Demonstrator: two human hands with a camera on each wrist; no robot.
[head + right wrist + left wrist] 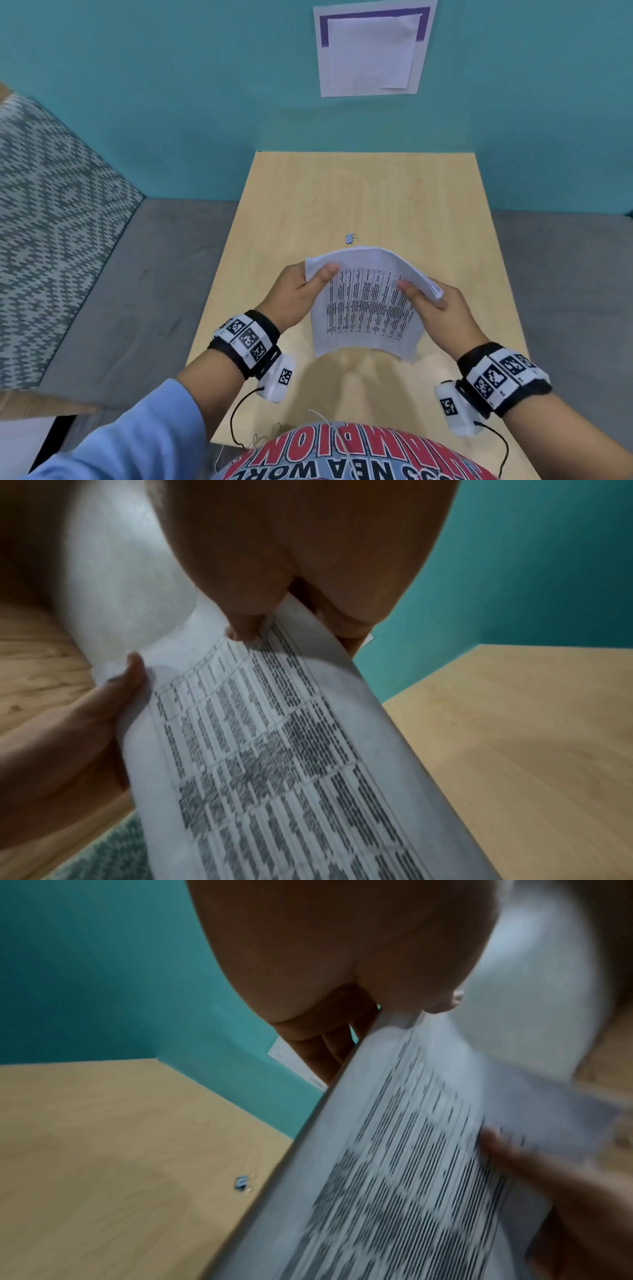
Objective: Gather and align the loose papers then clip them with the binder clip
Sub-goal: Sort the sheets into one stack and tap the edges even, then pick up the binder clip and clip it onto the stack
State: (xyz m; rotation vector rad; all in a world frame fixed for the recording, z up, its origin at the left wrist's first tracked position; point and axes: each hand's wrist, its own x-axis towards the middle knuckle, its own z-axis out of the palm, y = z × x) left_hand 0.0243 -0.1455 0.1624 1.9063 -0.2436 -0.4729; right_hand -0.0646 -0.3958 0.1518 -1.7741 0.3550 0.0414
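A stack of printed papers (368, 308) with table text is lifted above the wooden table (428, 212), bowed upward at its far edge. My left hand (294, 294) grips its left side, thumb on top. My right hand (435, 308) grips the right side, thumb on the top sheet. The left wrist view shows the papers (394, 1177) blurred, with the left thumb on their upper corner. In the right wrist view the papers (274, 737) run diagonally under the right thumb. A small blue-and-white binder clip (350, 238) lies on the table just beyond the papers, also visible as the clip (242, 1181).
White sheets with a purple border (371, 51) hang on the teal wall behind the table. A grey couch seat (120, 291) and a patterned cushion (51, 205) are to the left. Cables hang from the wrist cameras near my torso.
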